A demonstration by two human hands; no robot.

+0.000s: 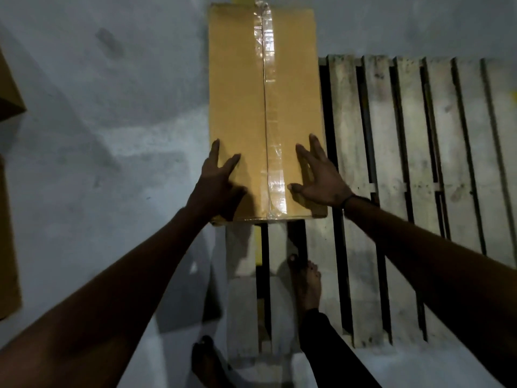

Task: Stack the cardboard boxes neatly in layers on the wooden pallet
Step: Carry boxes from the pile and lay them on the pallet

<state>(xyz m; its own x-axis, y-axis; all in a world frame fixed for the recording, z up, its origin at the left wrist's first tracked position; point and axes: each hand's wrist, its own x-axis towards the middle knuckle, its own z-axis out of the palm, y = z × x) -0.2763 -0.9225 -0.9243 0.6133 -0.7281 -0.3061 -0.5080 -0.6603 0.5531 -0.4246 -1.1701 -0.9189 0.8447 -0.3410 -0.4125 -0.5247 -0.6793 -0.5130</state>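
Note:
A long cardboard box (237, 102), sealed with clear tape down its middle, lies on the left end of the wooden pallet (405, 152). My left hand (218, 183) rests with spread, straight fingers on the box's near left top. My right hand (321, 177) lies flat on the near right top, fingers spread toward the box's right edge. Neither hand curls around the box.
Grey concrete floor (98, 135) lies to the left. More cardboard boxes (8, 88) show at the left frame edge. One bare foot (306, 284) stands on the pallet slats and the other foot (207, 362) on the floor below. Bare pallet slats stretch to the right.

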